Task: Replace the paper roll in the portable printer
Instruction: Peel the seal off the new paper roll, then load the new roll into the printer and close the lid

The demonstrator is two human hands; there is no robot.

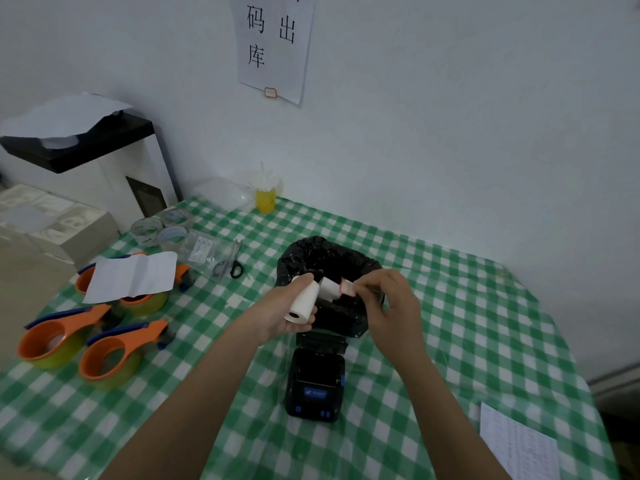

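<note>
Left hand (294, 311): closed around our new paper roll (304, 301), held above the printer.
Right hand (384, 303): fingertips pinch the roll's red-edged sealing tab (346, 286), peeling.
Printer (316, 379), below both hands: lid open, bay looks empty. Loading and closing remain.

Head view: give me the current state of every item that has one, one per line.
Portable printer: lid open, paper bay looks empty.
Paper roll: held in left hand, loose end pulled out.
Loose end: pinched by right hand, sticker at its tip.
Bin bag: open.
Scissors: closed, lying flat.
Tape dispensers: loaded, resting on table.
Drink cup: upright, lidded.
</note>
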